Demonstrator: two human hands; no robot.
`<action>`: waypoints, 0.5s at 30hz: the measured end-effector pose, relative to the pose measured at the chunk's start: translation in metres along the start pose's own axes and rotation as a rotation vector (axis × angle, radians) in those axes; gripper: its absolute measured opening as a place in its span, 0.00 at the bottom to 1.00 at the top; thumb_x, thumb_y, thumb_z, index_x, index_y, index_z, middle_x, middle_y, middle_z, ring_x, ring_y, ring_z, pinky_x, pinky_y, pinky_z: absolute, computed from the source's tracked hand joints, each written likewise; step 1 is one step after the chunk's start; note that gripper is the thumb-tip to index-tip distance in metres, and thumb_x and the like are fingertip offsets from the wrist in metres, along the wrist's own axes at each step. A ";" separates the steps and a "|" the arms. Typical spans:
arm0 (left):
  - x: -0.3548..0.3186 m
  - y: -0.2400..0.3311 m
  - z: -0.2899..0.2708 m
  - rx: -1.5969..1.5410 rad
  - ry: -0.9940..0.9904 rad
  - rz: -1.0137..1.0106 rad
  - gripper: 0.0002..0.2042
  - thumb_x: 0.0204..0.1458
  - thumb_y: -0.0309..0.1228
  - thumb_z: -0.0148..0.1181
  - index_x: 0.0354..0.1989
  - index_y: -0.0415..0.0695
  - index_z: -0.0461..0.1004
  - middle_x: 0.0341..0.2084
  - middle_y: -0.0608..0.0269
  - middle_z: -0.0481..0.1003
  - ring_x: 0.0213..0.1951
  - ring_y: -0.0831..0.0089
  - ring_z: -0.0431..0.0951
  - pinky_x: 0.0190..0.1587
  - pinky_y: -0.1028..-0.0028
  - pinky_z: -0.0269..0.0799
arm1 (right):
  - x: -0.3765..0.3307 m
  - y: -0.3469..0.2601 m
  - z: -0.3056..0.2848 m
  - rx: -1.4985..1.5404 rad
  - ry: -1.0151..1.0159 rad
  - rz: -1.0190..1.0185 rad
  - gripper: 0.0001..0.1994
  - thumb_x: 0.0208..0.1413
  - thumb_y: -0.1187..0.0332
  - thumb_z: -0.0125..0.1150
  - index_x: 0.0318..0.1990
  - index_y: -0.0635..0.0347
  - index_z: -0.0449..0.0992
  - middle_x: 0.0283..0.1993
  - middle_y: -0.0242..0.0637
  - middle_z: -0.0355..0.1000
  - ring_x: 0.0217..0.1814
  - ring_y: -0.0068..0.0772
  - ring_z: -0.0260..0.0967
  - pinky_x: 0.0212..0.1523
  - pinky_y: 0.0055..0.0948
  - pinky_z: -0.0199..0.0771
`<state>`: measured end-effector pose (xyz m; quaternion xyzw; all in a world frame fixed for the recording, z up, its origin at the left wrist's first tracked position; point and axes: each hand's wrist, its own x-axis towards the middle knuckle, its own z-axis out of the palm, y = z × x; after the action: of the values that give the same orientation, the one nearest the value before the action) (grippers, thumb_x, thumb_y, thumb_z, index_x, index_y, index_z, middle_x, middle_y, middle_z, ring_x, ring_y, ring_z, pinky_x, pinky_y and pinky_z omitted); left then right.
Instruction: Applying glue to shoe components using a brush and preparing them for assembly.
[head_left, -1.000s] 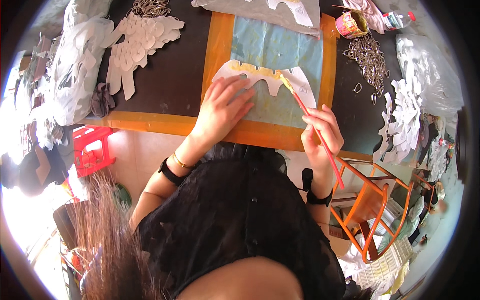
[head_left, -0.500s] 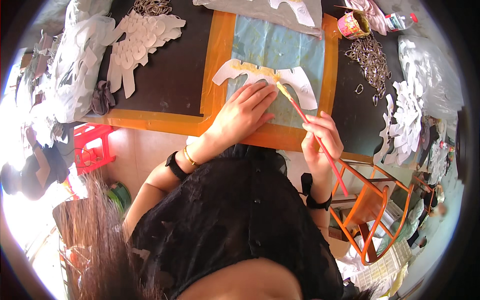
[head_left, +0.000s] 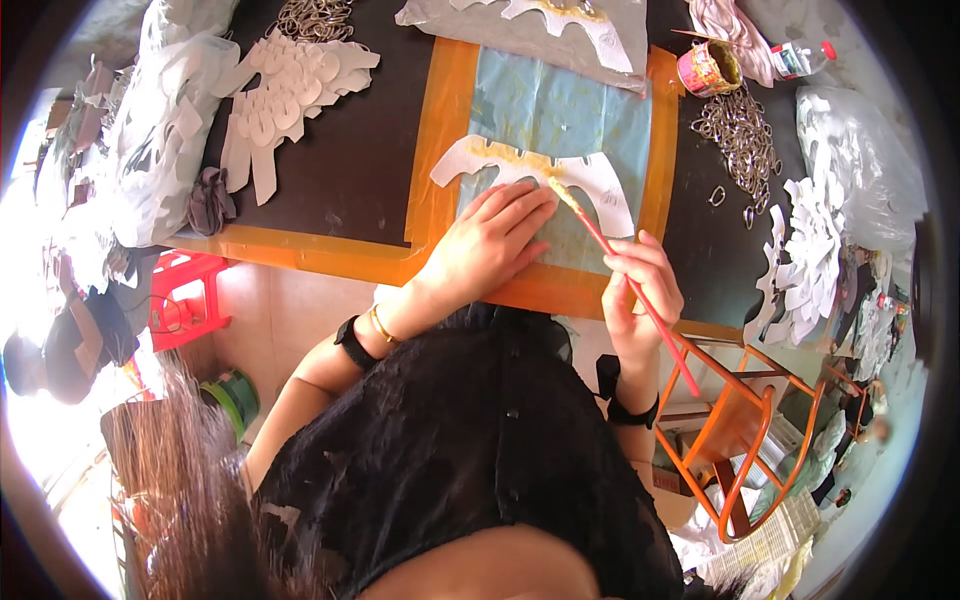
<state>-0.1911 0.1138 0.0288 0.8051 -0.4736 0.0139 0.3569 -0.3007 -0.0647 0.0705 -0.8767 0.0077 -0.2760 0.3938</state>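
A white curved cut-out piece (head_left: 597, 178) with notched edges lies on a blue sheet (head_left: 560, 95) taped to the table. Yellowish glue coats part of its upper edge. My left hand (head_left: 497, 232) lies flat with fingers stretched, the fingertips at the lower edge of the piece. In my right hand (head_left: 642, 295) is a thin red-handled brush (head_left: 598, 232), held between thumb and fingers. Its glue-covered tip touches the middle of the piece, just beyond my left fingertips.
An open glue can (head_left: 708, 70) stands at the far right, near a heap of metal rings (head_left: 738, 130). Stacked white pieces (head_left: 275, 105) lie at left, more (head_left: 812, 240) at right. Glue-coated pieces rest on a grey sheet (head_left: 480, 28) at the back. An orange-framed chair (head_left: 735, 430) stands below right.
The whole scene sits slightly lower in the picture. The brush tip has shifted slightly along the piece, while my left hand stays beside it.
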 end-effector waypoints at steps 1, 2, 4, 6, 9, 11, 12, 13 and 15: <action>0.000 0.001 0.000 -0.005 -0.005 -0.005 0.23 0.46 0.30 0.64 0.53 0.40 0.70 0.52 0.58 0.70 0.55 0.60 0.68 0.55 0.62 0.67 | 0.000 0.001 -0.001 -0.002 0.004 -0.004 0.06 0.44 0.81 0.57 0.31 0.62 0.76 0.35 0.39 0.76 0.39 0.41 0.74 0.55 0.43 0.69; 0.001 0.002 -0.001 -0.010 -0.009 -0.009 0.23 0.46 0.30 0.64 0.53 0.40 0.70 0.52 0.59 0.70 0.55 0.60 0.68 0.55 0.62 0.67 | -0.001 0.002 -0.003 -0.023 0.000 -0.005 0.06 0.44 0.81 0.57 0.31 0.62 0.76 0.35 0.40 0.76 0.39 0.41 0.74 0.55 0.43 0.69; -0.001 0.002 0.000 0.001 -0.008 -0.011 0.23 0.46 0.30 0.64 0.53 0.40 0.70 0.52 0.59 0.70 0.55 0.60 0.68 0.55 0.62 0.67 | -0.004 0.007 -0.007 -0.064 -0.001 -0.004 0.07 0.44 0.81 0.58 0.31 0.62 0.76 0.37 0.40 0.75 0.40 0.42 0.74 0.55 0.43 0.69; -0.001 0.001 0.000 0.008 -0.008 -0.013 0.23 0.46 0.30 0.64 0.53 0.40 0.71 0.52 0.59 0.70 0.55 0.60 0.68 0.55 0.62 0.67 | -0.003 0.009 -0.010 -0.087 0.014 -0.009 0.07 0.43 0.81 0.58 0.31 0.62 0.76 0.37 0.40 0.75 0.40 0.42 0.74 0.54 0.43 0.69; -0.001 0.000 -0.001 -0.003 -0.007 -0.016 0.23 0.47 0.30 0.64 0.53 0.40 0.71 0.52 0.58 0.70 0.55 0.60 0.68 0.55 0.62 0.67 | 0.000 0.008 -0.008 -0.090 0.017 -0.007 0.07 0.43 0.81 0.58 0.32 0.62 0.76 0.37 0.40 0.75 0.40 0.42 0.74 0.53 0.43 0.70; 0.000 0.000 -0.001 -0.009 -0.026 -0.013 0.23 0.46 0.30 0.64 0.53 0.40 0.70 0.52 0.58 0.70 0.55 0.60 0.68 0.55 0.62 0.67 | -0.002 0.009 -0.007 -0.096 -0.022 -0.050 0.08 0.43 0.82 0.59 0.32 0.62 0.76 0.37 0.40 0.75 0.41 0.42 0.74 0.52 0.43 0.70; 0.000 0.001 -0.002 -0.010 -0.027 -0.015 0.23 0.46 0.30 0.64 0.53 0.40 0.70 0.52 0.58 0.70 0.55 0.60 0.68 0.55 0.62 0.67 | -0.002 0.008 -0.007 -0.093 -0.030 -0.056 0.08 0.43 0.82 0.58 0.32 0.62 0.77 0.38 0.40 0.75 0.41 0.42 0.74 0.52 0.43 0.70; 0.000 0.002 -0.003 -0.008 -0.022 -0.020 0.23 0.46 0.30 0.64 0.53 0.40 0.70 0.52 0.58 0.69 0.55 0.60 0.68 0.55 0.62 0.67 | -0.002 0.007 -0.008 -0.092 -0.032 -0.055 0.08 0.43 0.82 0.58 0.32 0.62 0.77 0.38 0.40 0.75 0.41 0.42 0.74 0.52 0.43 0.70; 0.000 0.001 -0.003 -0.007 -0.019 -0.027 0.23 0.46 0.30 0.64 0.53 0.40 0.70 0.53 0.58 0.69 0.55 0.60 0.68 0.55 0.62 0.67 | -0.001 0.008 -0.011 -0.111 0.011 -0.038 0.08 0.43 0.83 0.58 0.32 0.62 0.77 0.38 0.39 0.75 0.40 0.41 0.74 0.52 0.43 0.70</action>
<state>-0.1911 0.1151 0.0320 0.8102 -0.4662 0.0000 0.3553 -0.3054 -0.0775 0.0703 -0.8956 0.0086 -0.2876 0.3394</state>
